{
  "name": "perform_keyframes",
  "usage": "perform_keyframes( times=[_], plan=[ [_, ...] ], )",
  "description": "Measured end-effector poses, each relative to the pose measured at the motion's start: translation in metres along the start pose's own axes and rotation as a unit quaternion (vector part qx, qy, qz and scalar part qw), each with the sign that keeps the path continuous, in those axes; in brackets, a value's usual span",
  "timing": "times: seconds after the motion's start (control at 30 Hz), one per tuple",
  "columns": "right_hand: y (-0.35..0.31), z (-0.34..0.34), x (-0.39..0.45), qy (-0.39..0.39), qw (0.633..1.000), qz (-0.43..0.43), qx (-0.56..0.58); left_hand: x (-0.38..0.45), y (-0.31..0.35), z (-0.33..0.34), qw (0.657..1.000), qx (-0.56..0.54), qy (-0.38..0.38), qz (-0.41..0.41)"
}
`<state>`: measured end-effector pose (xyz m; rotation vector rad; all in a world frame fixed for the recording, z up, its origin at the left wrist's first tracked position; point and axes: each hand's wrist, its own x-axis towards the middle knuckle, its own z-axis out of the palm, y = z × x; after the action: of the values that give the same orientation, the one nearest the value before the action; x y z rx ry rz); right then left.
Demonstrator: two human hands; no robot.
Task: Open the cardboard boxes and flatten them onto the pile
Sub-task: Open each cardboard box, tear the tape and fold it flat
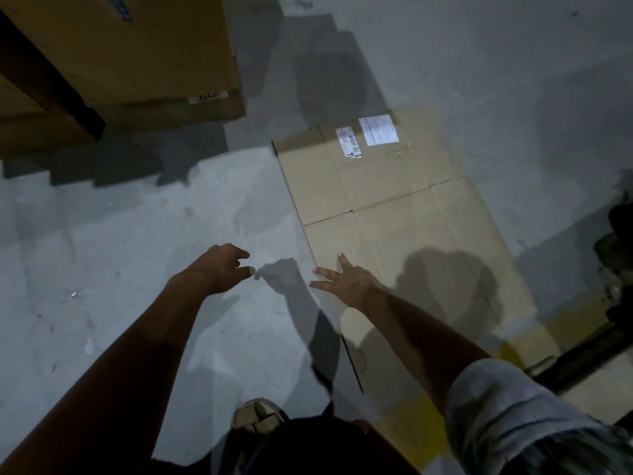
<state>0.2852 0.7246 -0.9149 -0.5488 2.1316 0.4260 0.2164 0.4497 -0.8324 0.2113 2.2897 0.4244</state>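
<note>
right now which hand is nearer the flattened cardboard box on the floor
Right. The right hand is spread open over the near left edge of the flattened cardboard box. The left hand, fingers loosely curled, is over bare floor to its left.

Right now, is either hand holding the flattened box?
No: the left hand and right hand are empty above the flattened box.
</note>
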Motion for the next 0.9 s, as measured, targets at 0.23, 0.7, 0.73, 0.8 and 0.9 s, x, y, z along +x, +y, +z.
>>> perform_keyframes(
  times=[0.23, 0.7, 0.73, 0.8, 0.9],
  plan=[
    [-0.009, -0.089, -0.021, 0.092, 0.983, -0.035, 0.155, -0.022, 0.029, -0.023, 0.999, 0.004, 0.022, 0.026],
    [-0.016, -0.38, -0.185, 0.348, 0.89, -0.043, 0.293, -0.197, 0.028, -0.221, 0.922, -0.129, 0.363, 0.03],
    [-0.014, -0.401, -0.195, 0.375, 0.869, -0.042, 0.32, -0.206, 0.028, -0.239, 0.907, -0.146, 0.395, 0.025],
    [-0.01, -0.437, -0.21, 0.441, 0.822, -0.038, 0.359, -0.215, 0.027, -0.276, 0.869, -0.184, 0.458, 0.028],
    [-0.001, -0.484, -0.224, 0.544, 0.752, -0.024, 0.371, -0.218, 0.026, -0.334, 0.815, -0.219, 0.536, 0.037]
  ],
)
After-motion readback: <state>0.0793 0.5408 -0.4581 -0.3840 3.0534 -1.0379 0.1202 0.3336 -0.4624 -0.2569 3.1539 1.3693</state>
